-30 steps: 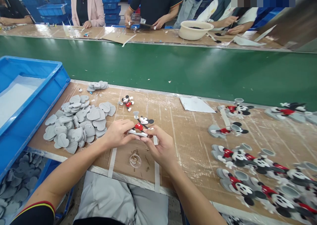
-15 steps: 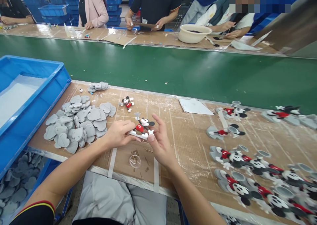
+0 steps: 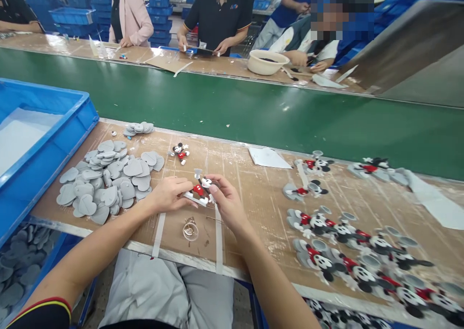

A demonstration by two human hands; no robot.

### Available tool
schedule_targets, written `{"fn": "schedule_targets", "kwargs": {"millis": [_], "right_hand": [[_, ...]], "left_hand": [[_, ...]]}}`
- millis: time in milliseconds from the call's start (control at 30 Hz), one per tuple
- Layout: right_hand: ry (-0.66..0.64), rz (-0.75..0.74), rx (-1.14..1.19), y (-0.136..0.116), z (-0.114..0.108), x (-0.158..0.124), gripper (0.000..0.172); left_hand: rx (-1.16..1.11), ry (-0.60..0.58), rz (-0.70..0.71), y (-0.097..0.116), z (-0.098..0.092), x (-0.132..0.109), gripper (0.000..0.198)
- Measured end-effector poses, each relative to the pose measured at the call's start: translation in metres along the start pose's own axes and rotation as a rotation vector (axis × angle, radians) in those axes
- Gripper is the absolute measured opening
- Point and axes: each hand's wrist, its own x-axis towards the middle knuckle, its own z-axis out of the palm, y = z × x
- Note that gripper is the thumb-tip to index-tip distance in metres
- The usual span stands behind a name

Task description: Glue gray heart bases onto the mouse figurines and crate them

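Note:
Between my hands, above the cardboard-covered bench, is a Mickey Mouse figurine (image 3: 199, 190) with red shorts and a raised arm, its feet on a grey base. My left hand (image 3: 171, 193) pinches the base at its left side. The fingers of my right hand (image 3: 227, 201) are closed on the figurine's head and side, partly hiding it. A small clear dish (image 3: 190, 230) stands on the bench just below. Another figurine without a base (image 3: 180, 152) lies a little beyond my hands. To the left is a heap of grey heart-shaped bases (image 3: 108, 179).
Rows of figurines on bases (image 3: 344, 232) lie at the right. A blue crate (image 3: 78, 121) stands at the left edge, and a white sheet (image 3: 268, 158) lies near the green conveyor belt (image 3: 203, 102). Several people work across the belt, near a cream basin (image 3: 264, 65).
My right hand has gone from spread fingers at the figurine's side to a closed grip around its head. My left hand keeps holding the base. The view has shifted slightly to the right.

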Motion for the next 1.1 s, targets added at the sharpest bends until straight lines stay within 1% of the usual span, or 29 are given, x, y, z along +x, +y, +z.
{"fn": "schedule_targets", "kwargs": {"millis": [100,233,267,333,400,467,500,567,633,667,700,733,800,867,933,1000,1100], "right_hand": [[-0.010,0.046,0.009,0.001,0.001,0.001,0.034],[0.037,0.007,-0.016,0.002,0.001,0.004,0.033],[0.063,-0.012,-0.024,-0.001,-0.001,0.004,0.034],[0.123,-0.056,-0.055,-0.011,-0.007,0.000,0.035],[0.187,-0.100,-0.119,-0.029,-0.022,-0.008,0.032],[0.283,-0.145,-0.209,-0.055,-0.047,-0.019,0.029],[0.375,-0.177,-0.260,-0.068,-0.064,-0.023,0.029],[0.604,-0.255,-0.394,-0.093,-0.106,-0.030,0.031],[0.798,-0.272,-0.546,-0.109,-0.152,-0.032,0.033],[0.877,-0.236,-0.631,-0.113,-0.175,-0.031,0.033],[0.929,-0.123,-0.742,-0.114,-0.196,-0.029,0.034],[0.971,0.026,-0.865,-0.112,-0.214,-0.027,0.032],[0.965,0.168,-0.939,-0.101,-0.240,-0.024,0.026],[0.911,0.275,-0.984,-0.087,-0.252,-0.021,0.019],[0.849,0.356,-1.028,-0.074,-0.255,-0.020,0.015],[0.782,0.427,-1.064,-0.067,-0.255,-0.018,0.011],[0.678,0.532,-1.134,-0.070,-0.255,-0.016,0.013]], "left_hand": [[-0.011,-0.046,-0.012,-0.003,0.002,-0.001,0.044],[-0.020,-0.123,-0.103,-0.010,0.002,-0.003,0.035],[-0.018,-0.115,-0.135,-0.013,0.002,-0.004,0.036],[-0.003,-0.057,-0.194,-0.017,-0.001,-0.004,0.037],[0.018,0.016,-0.242,-0.020,-0.005,-0.004,0.035],[0.028,0.062,-0.278,-0.021,-0.009,-0.003,0.031],[0.028,0.072,-0.288,-0.021,-0.011,-0.002,0.029],[0.031,0.075,-0.290,-0.020,-0.012,0.000,0.027],[0.038,0.063,-0.268,-0.019,-0.011,0.000,0.026],[0.041,0.056,-0.256,-0.019,-0.009,0.000,0.025],[0.045,0.050,-0.245,-0.019,-0.008,0.000,0.025],[0.048,0.045,-0.236,-0.019,-0.006,0.000,0.025],[0.052,0.044,-0.228,-0.021,-0.004,-0.001,0.023],[0.054,0.048,-0.223,-0.023,-0.004,-0.001,0.023],[0.061,0.059,-0.222,-0.024,-0.005,-0.001,0.024],[0.071,0.071,-0.225,-0.024,-0.007,-0.001,0.026],[0.079,0.078,-0.232,-0.024,-0.008,0.000,0.025]]}}
